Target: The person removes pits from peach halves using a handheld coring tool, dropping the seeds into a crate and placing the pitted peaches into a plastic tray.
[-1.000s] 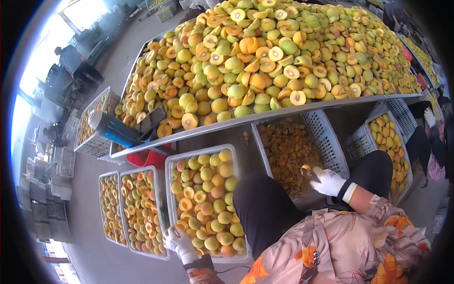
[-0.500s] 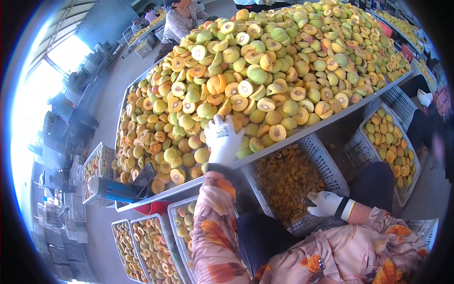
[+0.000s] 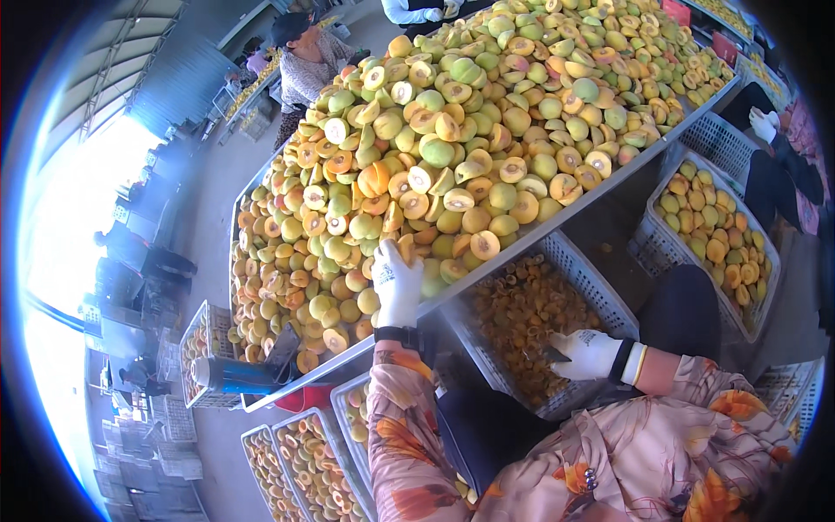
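A big heap of halved peaches (image 3: 487, 113), yellow-green to orange, covers a metal-edged table. At its near edge my left hand (image 3: 397, 283), in a white glove, closes its fingers on a peach half (image 3: 406, 247). My right hand (image 3: 587, 354), also gloved in white, is low over a grey crate (image 3: 598, 283) of brownish, ring-like fruit scraps (image 3: 531, 322). Its fingers are closed, and a small dark thing shows at their tips, too unclear to name.
Crates of peaches stand below the table at left (image 3: 271, 428) and at right (image 3: 639, 248). A blue cylinder (image 3: 237, 376) sits by the table's left corner, near a red container (image 3: 304, 398). Other people (image 3: 304, 65) work at the far side and at right.
The view has shifted, so the heap appears farther left and higher. My left hand's fingers have closed on a peach half. My right hand stays over the scrap crate, turned slightly.
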The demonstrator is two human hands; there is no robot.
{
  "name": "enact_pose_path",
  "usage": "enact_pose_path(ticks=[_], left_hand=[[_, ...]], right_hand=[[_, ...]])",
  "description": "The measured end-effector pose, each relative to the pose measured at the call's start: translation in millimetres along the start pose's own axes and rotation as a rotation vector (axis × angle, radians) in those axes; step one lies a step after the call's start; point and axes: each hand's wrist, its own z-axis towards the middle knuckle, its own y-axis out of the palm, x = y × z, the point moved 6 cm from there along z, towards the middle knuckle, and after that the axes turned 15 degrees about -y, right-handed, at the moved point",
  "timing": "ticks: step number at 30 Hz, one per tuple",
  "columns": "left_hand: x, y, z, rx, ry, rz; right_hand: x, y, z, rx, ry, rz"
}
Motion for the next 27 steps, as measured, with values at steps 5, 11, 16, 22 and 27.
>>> enact_pose_path(ticks=[5, 11, 16, 22, 27], left_hand=[[-20, -25, -16, -0.09, -0.288, -0.448], [16, -54, -98, -0.344, -0.523, -1.5], [68, -114, -167, -0.004, -0.085, -0.832], [88, -130, -210, -0.265, -0.365, -1.322], [88, -146, -235, -0.112, -0.388, -1.452]], right_hand=[[-5, -9, -8, 0.169, -0.118, 0.052], [-70, -55, -5, 0.415, -0.377, 0.169], [-120, -68, -3, 0.486, -0.49, 0.251], [-144, -44, -23, 0.531, -0.631, 0.262], [-156, -36, -40, 0.388, -0.477, 0.237]])
